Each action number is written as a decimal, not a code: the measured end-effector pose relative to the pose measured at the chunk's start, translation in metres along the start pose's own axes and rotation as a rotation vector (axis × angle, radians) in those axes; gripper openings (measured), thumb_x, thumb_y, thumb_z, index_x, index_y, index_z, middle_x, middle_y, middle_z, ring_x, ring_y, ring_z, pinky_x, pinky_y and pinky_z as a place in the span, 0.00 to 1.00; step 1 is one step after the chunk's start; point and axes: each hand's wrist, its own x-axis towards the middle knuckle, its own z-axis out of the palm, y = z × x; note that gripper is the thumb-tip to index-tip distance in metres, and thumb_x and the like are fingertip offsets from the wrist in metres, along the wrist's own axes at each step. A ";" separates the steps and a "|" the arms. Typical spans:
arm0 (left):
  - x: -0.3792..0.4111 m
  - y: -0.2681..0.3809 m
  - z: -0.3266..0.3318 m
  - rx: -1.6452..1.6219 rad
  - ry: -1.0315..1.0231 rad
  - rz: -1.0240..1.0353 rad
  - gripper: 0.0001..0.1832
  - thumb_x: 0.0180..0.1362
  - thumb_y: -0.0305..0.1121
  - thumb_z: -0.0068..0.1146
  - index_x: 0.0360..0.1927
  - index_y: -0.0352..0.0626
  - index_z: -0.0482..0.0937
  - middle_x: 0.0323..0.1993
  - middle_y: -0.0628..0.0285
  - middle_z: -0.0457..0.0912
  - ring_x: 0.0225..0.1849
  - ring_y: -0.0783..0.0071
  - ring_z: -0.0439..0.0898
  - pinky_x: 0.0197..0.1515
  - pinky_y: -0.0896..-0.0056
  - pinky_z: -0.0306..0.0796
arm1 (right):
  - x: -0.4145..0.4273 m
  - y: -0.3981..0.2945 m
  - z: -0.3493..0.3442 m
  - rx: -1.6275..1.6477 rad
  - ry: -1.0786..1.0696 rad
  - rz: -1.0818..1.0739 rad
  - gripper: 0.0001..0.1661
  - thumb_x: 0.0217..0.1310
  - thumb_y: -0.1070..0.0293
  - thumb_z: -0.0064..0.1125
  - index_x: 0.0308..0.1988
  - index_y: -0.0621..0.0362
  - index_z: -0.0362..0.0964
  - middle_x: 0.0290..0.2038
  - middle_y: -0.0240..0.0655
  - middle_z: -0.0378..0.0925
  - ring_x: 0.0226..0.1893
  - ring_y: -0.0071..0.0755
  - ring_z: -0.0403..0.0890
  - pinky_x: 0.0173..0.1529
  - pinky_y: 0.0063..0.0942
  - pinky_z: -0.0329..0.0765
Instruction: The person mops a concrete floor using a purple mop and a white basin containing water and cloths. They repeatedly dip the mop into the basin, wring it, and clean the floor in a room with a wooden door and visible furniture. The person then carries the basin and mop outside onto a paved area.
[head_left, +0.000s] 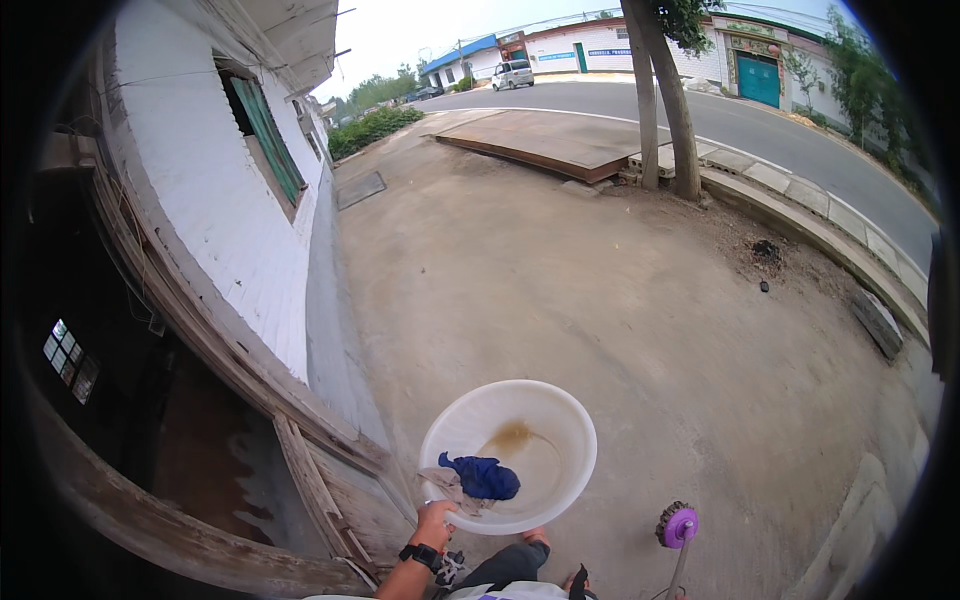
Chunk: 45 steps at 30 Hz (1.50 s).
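My left hand (435, 523), with a black watch on its wrist, grips the near left rim of a large white plastic basin (559, 397). A crumpled dark blue cloth (487, 478) lies inside the basin, beside a pale greyish rag (448, 481) that reaches up to the rim. A brownish patch shows on the basin's floor. To the right is a long-handled brush (681, 523) with a purple head and dark bristles. Its handle runs down to the bottom edge, where just a sliver of my right hand (681, 597) shows against it; the remainder is cut off.
On the left, a weathered wooden door frame (300, 465) opens onto a dark room beside a white wall (217, 202). Concrete ground (540, 300) stretches ahead. Farther off are a rusty metal plate (540, 139), two tree trunks (679, 127), a stone block (877, 324) and a road.
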 end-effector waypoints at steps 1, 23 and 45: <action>0.008 0.000 0.002 -0.009 0.007 -0.020 0.08 0.41 0.18 0.49 0.26 0.42 0.75 0.25 0.56 0.72 0.23 0.70 0.73 0.18 0.75 0.66 | 0.014 -0.010 -0.016 0.040 -0.024 -0.006 0.20 0.52 0.64 0.34 0.42 0.67 0.60 0.40 0.52 0.65 0.41 0.48 0.67 0.47 0.38 0.63; 0.260 -0.148 0.037 0.156 0.148 -0.215 0.17 0.31 0.19 0.59 0.30 0.42 0.73 0.31 0.54 0.73 0.33 0.62 0.74 0.34 0.65 0.69 | 0.261 -0.334 -0.344 1.547 -0.761 0.316 0.20 0.43 0.63 0.42 0.36 0.66 0.57 0.32 0.44 0.62 0.30 0.39 0.65 0.36 0.33 0.64; 0.634 -0.162 -0.164 -0.107 -0.225 -1.043 0.19 0.30 0.27 0.61 0.32 0.34 0.77 0.27 0.60 0.78 0.27 0.68 0.75 0.34 0.71 0.68 | 0.618 -0.331 -0.594 2.066 -0.751 1.097 0.23 0.35 0.61 0.51 0.30 0.65 0.54 0.23 0.37 0.60 0.19 0.29 0.62 0.25 0.27 0.64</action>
